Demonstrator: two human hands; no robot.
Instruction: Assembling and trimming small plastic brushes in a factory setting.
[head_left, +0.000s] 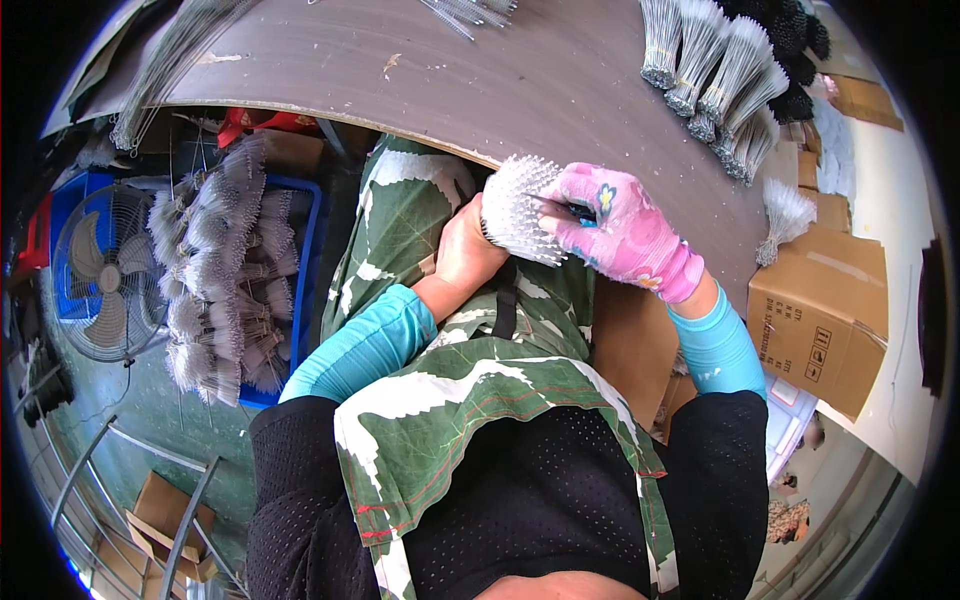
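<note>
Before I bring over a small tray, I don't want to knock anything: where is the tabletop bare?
The smooth grey-brown tabletop has a broad gap, bare but for specks and scraps, between long thin silver wires at left and silver-white wire bundles at right. It's crowded at both those places and at the near edge beside the pink floral-gloved right hand.

A pink knit glove [640,235] covers the right hand [625,225], with a flower print toward its twelve o'clock and another toward five, by the ribbed cuff. The left hand [468,245] is bare. Turquoise sleeves [372,335] wrap the forearms at eight and three o'clock. At six o'clock sits a black shirt [530,480] dotted with tiny holes, under a green-and-white camouflage apron [450,395] with red stitching, bolder at seven o'clock.
</note>
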